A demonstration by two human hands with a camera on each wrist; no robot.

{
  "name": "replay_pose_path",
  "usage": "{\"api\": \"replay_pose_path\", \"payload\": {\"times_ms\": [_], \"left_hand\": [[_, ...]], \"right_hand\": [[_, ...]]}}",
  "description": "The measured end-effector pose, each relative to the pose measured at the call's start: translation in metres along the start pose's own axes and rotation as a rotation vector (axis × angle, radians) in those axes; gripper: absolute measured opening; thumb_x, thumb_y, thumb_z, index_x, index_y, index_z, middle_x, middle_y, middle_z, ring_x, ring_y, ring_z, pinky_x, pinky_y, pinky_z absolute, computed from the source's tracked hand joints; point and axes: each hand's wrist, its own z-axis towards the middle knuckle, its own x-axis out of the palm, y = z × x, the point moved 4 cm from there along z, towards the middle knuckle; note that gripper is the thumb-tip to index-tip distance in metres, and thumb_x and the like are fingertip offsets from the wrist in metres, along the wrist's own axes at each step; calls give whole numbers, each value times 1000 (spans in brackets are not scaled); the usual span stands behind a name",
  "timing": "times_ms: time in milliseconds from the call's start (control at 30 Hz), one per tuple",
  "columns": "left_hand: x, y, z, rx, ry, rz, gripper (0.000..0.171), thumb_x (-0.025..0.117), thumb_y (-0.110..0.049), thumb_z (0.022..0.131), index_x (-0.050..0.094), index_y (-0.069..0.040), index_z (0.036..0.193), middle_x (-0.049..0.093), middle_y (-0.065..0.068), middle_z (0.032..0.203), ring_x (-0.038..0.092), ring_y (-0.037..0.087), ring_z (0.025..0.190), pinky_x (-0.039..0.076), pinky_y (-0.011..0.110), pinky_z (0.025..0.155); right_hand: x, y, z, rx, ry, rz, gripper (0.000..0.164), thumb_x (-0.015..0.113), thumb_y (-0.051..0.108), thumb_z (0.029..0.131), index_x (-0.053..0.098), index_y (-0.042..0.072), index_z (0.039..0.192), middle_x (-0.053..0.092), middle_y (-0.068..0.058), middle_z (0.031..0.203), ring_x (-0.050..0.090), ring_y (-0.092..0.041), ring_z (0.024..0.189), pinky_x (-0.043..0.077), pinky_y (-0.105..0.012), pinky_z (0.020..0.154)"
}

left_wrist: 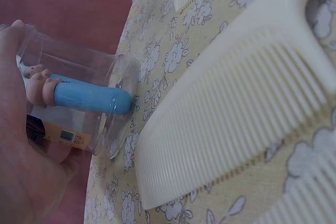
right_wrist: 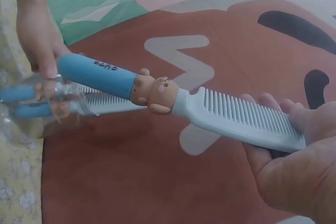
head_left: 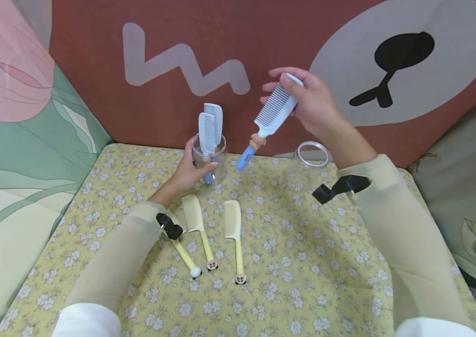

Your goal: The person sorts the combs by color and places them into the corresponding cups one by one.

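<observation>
My right hand (head_left: 311,100) pinches a light blue comb (head_left: 278,110) by its toothed end, the blue handle with a small bear figure pointing down and left. In the right wrist view the comb's handle (right_wrist: 97,76) shows dark lettering. My left hand (head_left: 191,168) grips a clear jar (head_left: 221,164) around its side on the table. Two more blue combs (head_left: 207,133) stand in that jar, handles down and teeth up. The left wrist view shows a blue handle (left_wrist: 92,97) through the jar wall. The held comb is above and right of the jar, apart from it.
A second clear jar (head_left: 307,168) stands on the right of the flowered tablecloth (head_left: 297,271). Three cream combs with yellow handles lie in front, such as the rightmost comb (head_left: 233,220); the leftmost is partly under my left wrist. A printed fabric wall (head_left: 179,28) rises behind.
</observation>
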Motion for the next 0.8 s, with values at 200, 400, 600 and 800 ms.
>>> {"api": "replay_pose_path", "payload": {"times_ms": [200, 400, 600, 800], "left_hand": [[-2, 19, 7, 30, -14, 25, 95, 70, -10, 96, 2, -23, 162, 20, 12, 164, 29, 29, 148, 29, 50, 118], [-2, 20, 6, 33, -12, 20, 94, 69, -10, 97, 2, -22, 162, 19, 12, 165, 29, 29, 148, 29, 51, 118], [-2, 22, 7, 17, -16, 30, 94, 70, -12, 97, 3, -23, 162, 19, 10, 165, 26, 28, 149, 27, 50, 119], [-1, 21, 6, 4, -21, 38, 95, 71, -15, 96, 3, -24, 162, 21, 9, 164, 28, 26, 149, 28, 46, 119]], "right_hand": [[18, 9, 10, -18, -6, -37, 35, 54, 22, 105, 62, 2, 134, 68, -21, 121, 72, -30, 105, 57, -38, 93], [39, 13, 18, -86, -24, -87, 33, 55, 19, 105, 64, 2, 132, 69, -19, 117, 72, -30, 103, 57, -40, 93], [58, 11, 27, -163, -58, -72, 29, 56, 14, 104, 66, 2, 128, 70, -18, 113, 72, -30, 102, 57, -37, 93], [75, 7, 38, -254, -59, -124, 28, 55, 12, 105, 66, -2, 127, 71, -19, 110, 73, -33, 99, 57, -34, 92]]}}
